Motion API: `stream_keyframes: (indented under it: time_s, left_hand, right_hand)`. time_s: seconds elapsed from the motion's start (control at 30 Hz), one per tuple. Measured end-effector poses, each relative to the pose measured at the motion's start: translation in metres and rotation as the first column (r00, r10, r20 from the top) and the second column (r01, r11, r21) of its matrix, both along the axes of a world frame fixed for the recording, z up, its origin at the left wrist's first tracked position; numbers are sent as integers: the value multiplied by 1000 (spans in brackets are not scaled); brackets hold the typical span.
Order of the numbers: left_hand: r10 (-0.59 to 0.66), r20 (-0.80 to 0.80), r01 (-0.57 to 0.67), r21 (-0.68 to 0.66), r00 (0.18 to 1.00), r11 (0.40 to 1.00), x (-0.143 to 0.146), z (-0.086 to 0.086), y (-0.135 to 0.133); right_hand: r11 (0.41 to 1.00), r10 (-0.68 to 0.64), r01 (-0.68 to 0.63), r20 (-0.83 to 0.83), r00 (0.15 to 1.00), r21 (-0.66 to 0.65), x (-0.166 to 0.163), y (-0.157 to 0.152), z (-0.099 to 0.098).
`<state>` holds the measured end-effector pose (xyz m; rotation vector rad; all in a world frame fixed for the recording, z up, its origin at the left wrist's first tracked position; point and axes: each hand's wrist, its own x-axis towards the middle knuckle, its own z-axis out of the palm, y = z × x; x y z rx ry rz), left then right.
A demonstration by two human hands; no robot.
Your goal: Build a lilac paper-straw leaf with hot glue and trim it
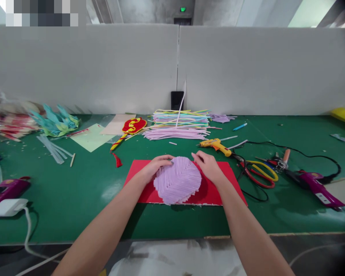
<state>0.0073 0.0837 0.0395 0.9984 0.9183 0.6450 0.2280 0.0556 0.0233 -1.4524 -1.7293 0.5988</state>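
Observation:
A lilac leaf-shaped panel (178,179), made of pipe cleaners laid in slanting rows, is held over a red board (218,193). My left hand (159,165) grips its upper left edge, thumb on the front face and fingers behind. Close to the panel's upper right edge, my right hand (207,163) is closed with thumb and forefinger together. Whether anything small is between those fingertips is hidden. Beyond the board lies a stack of lilac, yellow and mint pipe cleaners (176,133).
Right of the board lie a yellow glue gun (215,145), scissors (263,174), keys (280,164), a blue pen (240,127) and a purple power strip (319,188). At left are a red-yellow fan ornament (133,125), green paper (92,140), glue sticks (53,149) and a white charger (8,207).

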Motion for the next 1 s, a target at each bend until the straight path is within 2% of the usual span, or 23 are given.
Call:
stream_keyframes:
  time_s: [0.13, 0.23, 0.3, 0.5, 0.7, 0.87, 1.0]
  left_hand:
    - [21, 7, -21, 23, 1000, 1000, 0, -1, 0]
    - [47, 5, -48, 67, 999, 997, -2, -4, 1]
    - [71, -5, -70, 109, 997, 992, -3, -6, 2]
    - [182, -165, -130, 288, 969, 949, -1, -11, 7]
    - [361, -394, -96, 553, 846, 828, 0, -11, 4]
    - [473, -509, -22, 664, 719, 747, -4, -13, 3]
    - [533, -486, 6, 743, 693, 669, -4, -12, 2]
  right_hand:
    - [980, -192, 197, -130, 973, 19, 5, 3, -3]
    - [944, -317, 329, -273, 908, -2, 10, 5, -6]
    - [929, -353, 367, -377, 857, -34, 13, 8, -8]
    - [949, -298, 285, -682, 668, -136, 13, 15, -11]
    - [958, -284, 185, -823, 491, -220, 12, 17, -9]
    - [959, -283, 131, -864, 416, -250, 10, 15, -8]
    - [968, -250, 99, -884, 395, -229, 4, 11, -4]
